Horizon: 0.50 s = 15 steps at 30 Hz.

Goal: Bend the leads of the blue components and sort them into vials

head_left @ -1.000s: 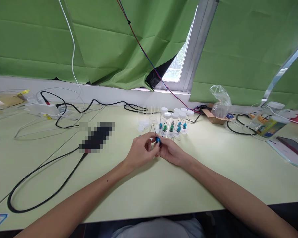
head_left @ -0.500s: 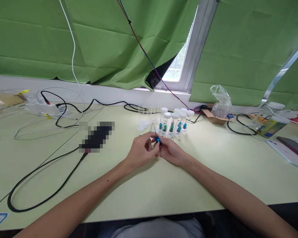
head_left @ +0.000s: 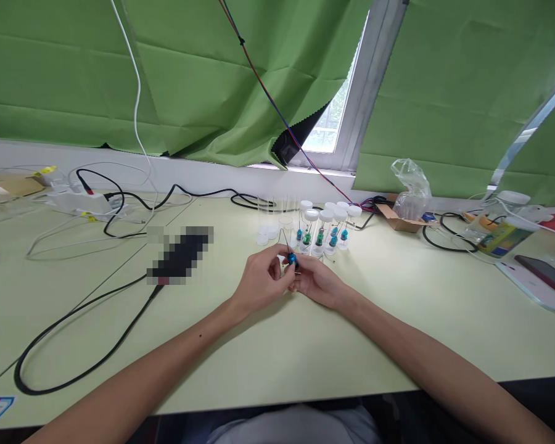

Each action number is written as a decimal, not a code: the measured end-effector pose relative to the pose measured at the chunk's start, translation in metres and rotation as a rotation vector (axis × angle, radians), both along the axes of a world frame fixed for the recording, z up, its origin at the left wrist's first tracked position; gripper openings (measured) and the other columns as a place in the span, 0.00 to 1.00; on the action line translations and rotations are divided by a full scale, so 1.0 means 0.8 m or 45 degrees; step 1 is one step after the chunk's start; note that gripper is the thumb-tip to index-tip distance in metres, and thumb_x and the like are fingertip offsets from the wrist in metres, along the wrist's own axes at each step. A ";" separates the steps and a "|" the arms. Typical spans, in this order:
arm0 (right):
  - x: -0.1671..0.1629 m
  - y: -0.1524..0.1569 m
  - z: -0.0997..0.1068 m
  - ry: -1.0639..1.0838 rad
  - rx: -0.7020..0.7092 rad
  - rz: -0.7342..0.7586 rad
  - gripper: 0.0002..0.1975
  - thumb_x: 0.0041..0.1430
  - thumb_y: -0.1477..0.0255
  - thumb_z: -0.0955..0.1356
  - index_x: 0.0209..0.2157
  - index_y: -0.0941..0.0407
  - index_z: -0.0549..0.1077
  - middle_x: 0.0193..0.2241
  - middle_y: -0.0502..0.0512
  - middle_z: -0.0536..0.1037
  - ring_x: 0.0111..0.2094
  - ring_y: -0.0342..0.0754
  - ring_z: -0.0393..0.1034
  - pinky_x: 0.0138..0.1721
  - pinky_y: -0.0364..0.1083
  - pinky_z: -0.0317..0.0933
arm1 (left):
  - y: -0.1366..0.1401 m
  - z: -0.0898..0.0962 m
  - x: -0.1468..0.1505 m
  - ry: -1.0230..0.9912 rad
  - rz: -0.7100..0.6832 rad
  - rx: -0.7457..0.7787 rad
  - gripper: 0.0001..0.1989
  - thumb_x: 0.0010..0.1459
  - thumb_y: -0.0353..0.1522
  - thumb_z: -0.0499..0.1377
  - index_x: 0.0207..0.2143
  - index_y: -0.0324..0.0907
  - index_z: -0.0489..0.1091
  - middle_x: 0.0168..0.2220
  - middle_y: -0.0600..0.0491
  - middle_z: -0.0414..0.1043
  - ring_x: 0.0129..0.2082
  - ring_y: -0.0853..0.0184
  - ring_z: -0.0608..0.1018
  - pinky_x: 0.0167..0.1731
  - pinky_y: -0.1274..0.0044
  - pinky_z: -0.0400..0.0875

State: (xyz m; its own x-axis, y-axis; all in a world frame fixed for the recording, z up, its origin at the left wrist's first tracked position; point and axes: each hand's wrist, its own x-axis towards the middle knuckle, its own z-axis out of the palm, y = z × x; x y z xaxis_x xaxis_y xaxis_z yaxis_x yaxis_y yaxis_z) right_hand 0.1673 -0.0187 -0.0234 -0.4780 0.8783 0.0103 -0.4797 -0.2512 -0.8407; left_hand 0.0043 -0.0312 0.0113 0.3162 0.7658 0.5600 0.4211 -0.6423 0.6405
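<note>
A small shiny blue part with a thin bent dark wire rising from it is pinched between my two hands above the table. The fingers of my left hand are closed on it from the left. My right hand grips it from the other side, its fingertips partly hidden behind the left ones. Just beyond the hands stand several clear tubes with white caps, holding similar blue and green parts with wires. Clear uncapped tubes stand to their left.
A black cable loops over the table on the left, near a pixelated dark object. A white power strip lies further back. Rightward are a cardboard box with a plastic bag, a bottle and phones.
The blue part has turned and shifted slightly left in my fingers, and its wire leans further left. My hands stay nearly in place.
</note>
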 end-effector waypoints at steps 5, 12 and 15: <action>-0.001 0.001 -0.001 -0.005 0.013 0.008 0.12 0.60 0.63 0.71 0.30 0.57 0.72 0.26 0.51 0.73 0.26 0.43 0.65 0.30 0.44 0.60 | -0.001 0.001 0.000 0.021 0.005 -0.010 0.08 0.54 0.30 0.58 0.38 0.42 0.70 0.17 0.63 0.63 0.17 0.75 0.66 0.23 0.81 0.64; -0.001 0.002 -0.002 -0.021 -0.007 0.008 0.12 0.60 0.62 0.71 0.33 0.57 0.73 0.25 0.51 0.73 0.24 0.43 0.65 0.29 0.45 0.60 | -0.001 0.001 0.000 0.013 -0.002 -0.025 0.08 0.55 0.31 0.58 0.38 0.42 0.71 0.17 0.62 0.64 0.17 0.75 0.66 0.23 0.81 0.64; 0.001 0.001 -0.002 0.003 0.004 0.000 0.12 0.59 0.61 0.71 0.36 0.56 0.74 0.28 0.51 0.74 0.26 0.44 0.67 0.30 0.45 0.61 | 0.000 0.003 0.000 -0.034 0.027 -0.045 0.08 0.55 0.31 0.58 0.39 0.42 0.70 0.17 0.62 0.64 0.17 0.75 0.66 0.22 0.81 0.65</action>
